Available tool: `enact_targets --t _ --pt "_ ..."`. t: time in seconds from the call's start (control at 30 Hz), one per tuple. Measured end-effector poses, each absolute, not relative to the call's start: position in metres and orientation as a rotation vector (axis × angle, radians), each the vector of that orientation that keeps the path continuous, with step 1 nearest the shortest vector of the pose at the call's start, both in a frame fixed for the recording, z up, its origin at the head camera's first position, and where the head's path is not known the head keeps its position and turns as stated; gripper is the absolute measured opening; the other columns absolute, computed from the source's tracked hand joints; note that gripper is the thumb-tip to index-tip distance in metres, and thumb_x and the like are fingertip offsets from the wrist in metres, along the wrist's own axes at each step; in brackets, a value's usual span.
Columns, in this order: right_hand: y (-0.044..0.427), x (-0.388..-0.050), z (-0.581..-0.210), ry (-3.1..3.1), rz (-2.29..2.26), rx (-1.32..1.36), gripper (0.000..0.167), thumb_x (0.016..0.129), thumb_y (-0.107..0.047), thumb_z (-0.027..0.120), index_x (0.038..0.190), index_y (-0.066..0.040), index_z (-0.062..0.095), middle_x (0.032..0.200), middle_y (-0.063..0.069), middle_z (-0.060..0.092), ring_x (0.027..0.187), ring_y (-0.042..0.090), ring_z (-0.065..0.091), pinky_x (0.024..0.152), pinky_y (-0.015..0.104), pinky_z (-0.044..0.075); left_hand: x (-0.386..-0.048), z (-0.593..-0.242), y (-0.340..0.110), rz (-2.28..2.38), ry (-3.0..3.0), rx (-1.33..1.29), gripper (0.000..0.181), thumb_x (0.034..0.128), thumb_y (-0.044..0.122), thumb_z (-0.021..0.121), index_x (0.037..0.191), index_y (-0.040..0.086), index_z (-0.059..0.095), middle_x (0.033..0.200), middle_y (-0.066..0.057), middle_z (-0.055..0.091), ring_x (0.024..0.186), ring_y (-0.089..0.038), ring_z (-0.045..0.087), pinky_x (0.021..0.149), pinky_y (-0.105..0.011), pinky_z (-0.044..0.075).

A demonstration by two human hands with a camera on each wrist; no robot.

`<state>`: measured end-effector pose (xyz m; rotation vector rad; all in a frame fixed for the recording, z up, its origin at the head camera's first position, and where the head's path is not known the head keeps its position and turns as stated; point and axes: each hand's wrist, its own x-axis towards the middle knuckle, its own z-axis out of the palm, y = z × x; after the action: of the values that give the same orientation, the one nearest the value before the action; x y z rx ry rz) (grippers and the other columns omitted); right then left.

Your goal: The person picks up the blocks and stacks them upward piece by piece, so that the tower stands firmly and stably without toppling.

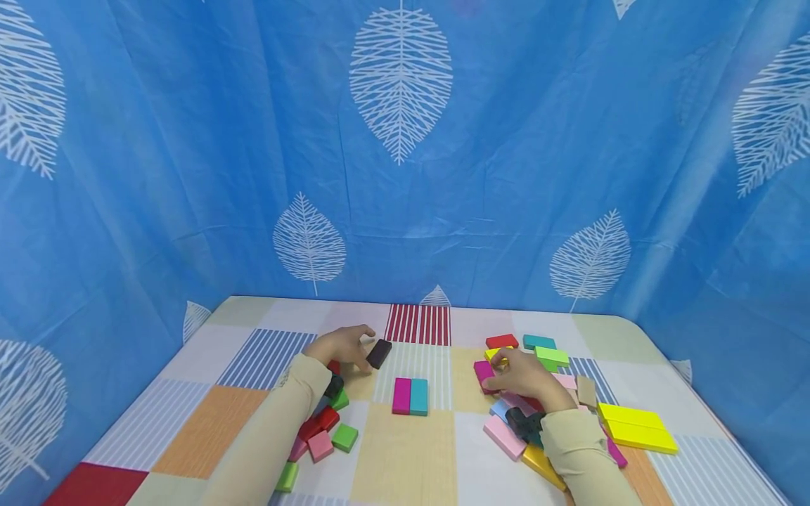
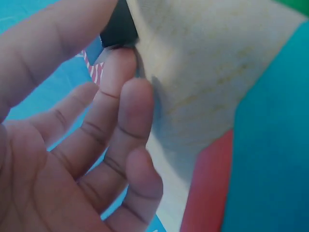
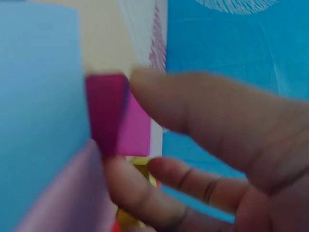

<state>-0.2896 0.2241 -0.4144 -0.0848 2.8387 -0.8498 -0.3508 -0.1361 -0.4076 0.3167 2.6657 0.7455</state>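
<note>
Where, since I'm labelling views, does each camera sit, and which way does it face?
Head: head-worn, facing forward and down at the table; left hand, right hand, sleeves show.
Left wrist: worn there, facing a dark block; left hand shows.
Right wrist: worn there, facing a magenta block; right hand shows.
Head and left wrist share the dark block.

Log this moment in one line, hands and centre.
left hand: holds dark block | right hand: holds magenta block | centre: second magenta block beside teal block

Grip [image 2: 79, 150] pinches dark block [image 2: 119, 28]; teal block [image 2: 273, 145] nearby
</note>
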Motion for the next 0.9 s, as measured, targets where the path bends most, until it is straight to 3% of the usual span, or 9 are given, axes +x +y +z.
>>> enact_targets --t 0.13,0.4,0.6,0.9 --pt "0.23 -0.29 -0.418 2.785 -0.921 -0.183 0.068 0.082 -0.018 0.094 0.139 -0.001 0.061 0.092 0.005 0.068 0.082 0.022 0.06 0.076 0.037 0.059 -0.353 -0.409 -0.135 0.781 2.626 0.334 0.08 0.0846 0.001 0.089 0.156 0.008 0.053 0.104 -0.005 0.068 0.097 -0.021 0.06 0.093 -0.039 0.053" --pt "0.237 -0.29 -0.424 2.744 -1.02 -0.259 0.079 0.08 -0.009 0.093 0.15 0.001 0.056 0.079 0.002 0.066 0.065 0.02 0.055 0.065 0.027 0.053 -0.354 -0.409 -0.135 0.806 2.616 0.363 0.07 0.0863 0.0 0.087 0.149 0.008 0.059 0.102 -0.007 0.064 0.095 -0.022 0.057 0.082 -0.033 0.051" --pt "0.238 -0.292 -0.426 2.741 -0.999 -0.291 0.078 0.081 -0.008 0.092 0.15 0.002 0.057 0.078 0.001 0.065 0.066 0.019 0.055 0.064 0.025 0.049 -0.356 -0.408 -0.134 0.804 2.601 0.388 0.07 0.0871 -0.003 0.086 0.15 0.009 0.059 0.098 -0.007 0.061 0.091 -0.021 0.055 0.074 -0.029 0.046" --pt "0.239 -0.292 -0.427 2.729 -1.005 -0.315 0.073 0.081 -0.009 0.092 0.146 0.003 0.06 0.078 0.0 0.064 0.069 0.019 0.056 0.067 0.03 0.05 -0.355 -0.406 -0.131 0.83 2.608 0.394 0.061 0.0826 0.0 0.091 0.138 0.008 0.066 0.095 -0.006 0.061 0.091 -0.021 0.055 0.074 -0.03 0.045"
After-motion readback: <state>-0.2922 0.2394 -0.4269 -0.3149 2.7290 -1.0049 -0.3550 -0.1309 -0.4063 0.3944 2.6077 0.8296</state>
